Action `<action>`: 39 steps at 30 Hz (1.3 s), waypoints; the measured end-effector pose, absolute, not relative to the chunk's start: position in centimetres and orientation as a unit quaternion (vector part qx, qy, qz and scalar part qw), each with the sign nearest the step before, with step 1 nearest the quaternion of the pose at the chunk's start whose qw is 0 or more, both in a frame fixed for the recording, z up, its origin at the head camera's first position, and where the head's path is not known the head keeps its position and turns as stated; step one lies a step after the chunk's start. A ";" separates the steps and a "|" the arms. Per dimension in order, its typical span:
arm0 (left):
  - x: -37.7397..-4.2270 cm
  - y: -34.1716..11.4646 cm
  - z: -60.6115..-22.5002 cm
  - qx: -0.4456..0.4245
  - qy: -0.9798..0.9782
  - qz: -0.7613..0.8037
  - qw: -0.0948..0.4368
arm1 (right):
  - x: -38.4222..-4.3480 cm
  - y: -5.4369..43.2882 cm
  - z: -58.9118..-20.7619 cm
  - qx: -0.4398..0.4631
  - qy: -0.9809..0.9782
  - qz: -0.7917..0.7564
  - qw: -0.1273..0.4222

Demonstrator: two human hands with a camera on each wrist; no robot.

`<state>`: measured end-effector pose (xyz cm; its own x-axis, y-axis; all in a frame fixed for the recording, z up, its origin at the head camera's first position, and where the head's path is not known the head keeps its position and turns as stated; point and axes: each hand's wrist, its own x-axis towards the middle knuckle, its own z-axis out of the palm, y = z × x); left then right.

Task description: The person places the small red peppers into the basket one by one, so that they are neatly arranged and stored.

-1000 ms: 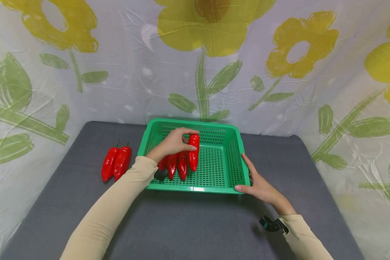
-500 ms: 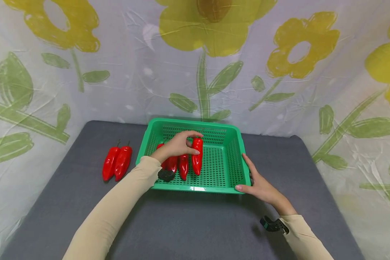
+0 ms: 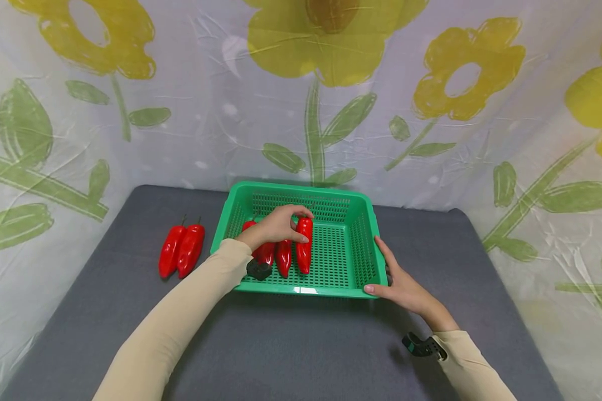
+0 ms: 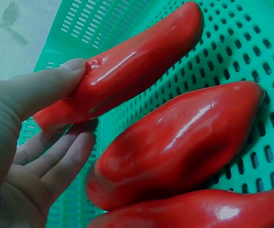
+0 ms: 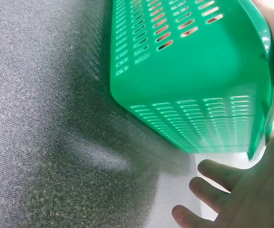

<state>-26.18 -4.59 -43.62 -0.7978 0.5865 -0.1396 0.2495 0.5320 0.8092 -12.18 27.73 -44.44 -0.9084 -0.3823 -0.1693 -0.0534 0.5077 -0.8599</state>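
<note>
My left hand [image 3: 280,224] is inside the green plastic basket [image 3: 331,292], pinching a glossy red pepper [image 3: 304,260] near its stem end between thumb and fingers. In the left wrist view this pepper [image 4: 146,59] slants over the perforated basket floor. Just beside it lies another red pepper [image 4: 179,142], with a third [image 4: 208,211] at the lower edge. My forearm and hand partly cover the peppers on the basket's left side. At the basket's front right corner, my right hand [image 3: 406,288] grips the rim; its lower fingers [image 5: 212,187] are spread free of the basket wall.
Two more red peppers [image 3: 170,252] [image 3: 190,250] lie side by side on the grey cloth-covered table [image 3: 306,345], left of the basket. A flower-printed curtain [image 3: 195,128] hangs behind the basket and along both sides.
My left hand has moved slightly right and down with the pepper, lowering it toward the basket floor. My right hand stays on the basket corner.
</note>
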 end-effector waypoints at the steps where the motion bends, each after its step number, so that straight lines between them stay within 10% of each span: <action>1: -26.2 -4.5 -43.6 0.245 0.852 0.416 0.203 | -12.2 27.7 -44.4 -0.128 0.851 -0.480 0.172; 39: -26.6 -4.5 -44.5 0.280 0.902 0.281 0.173 | -12.1 27.6 -44.1 -0.122 0.852 -0.478 0.172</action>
